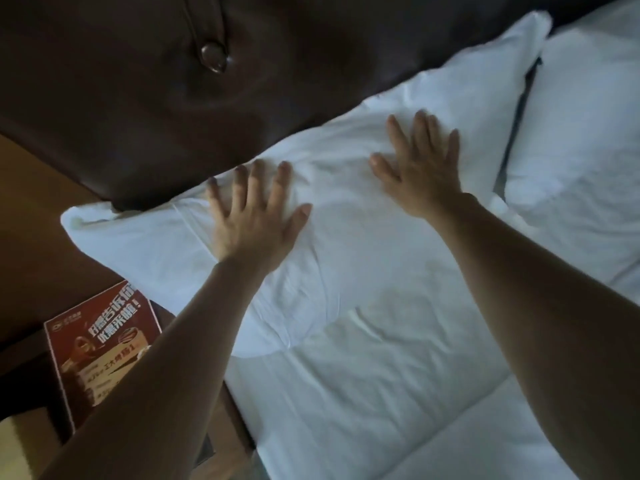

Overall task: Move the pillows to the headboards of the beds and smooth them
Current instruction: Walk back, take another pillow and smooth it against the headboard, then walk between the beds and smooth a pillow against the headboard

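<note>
A white pillow [346, 216] lies against the dark brown padded headboard [145, 98], its left corner hanging past the bed's side. My left hand [254, 216] rests flat on the pillow's left part, fingers spread. My right hand [420, 168] presses flat on its upper middle, fingers spread toward the headboard. A second white pillow [585, 140] lies to the right, also near the headboard, with a dark gap between the two.
White bedding [363, 393] covers the bed below the pillows. Left of the bed stands a dark wooden nightstand [20, 355] with a red printed leaflet [100, 344] on it. A button [214, 57] dimples the headboard.
</note>
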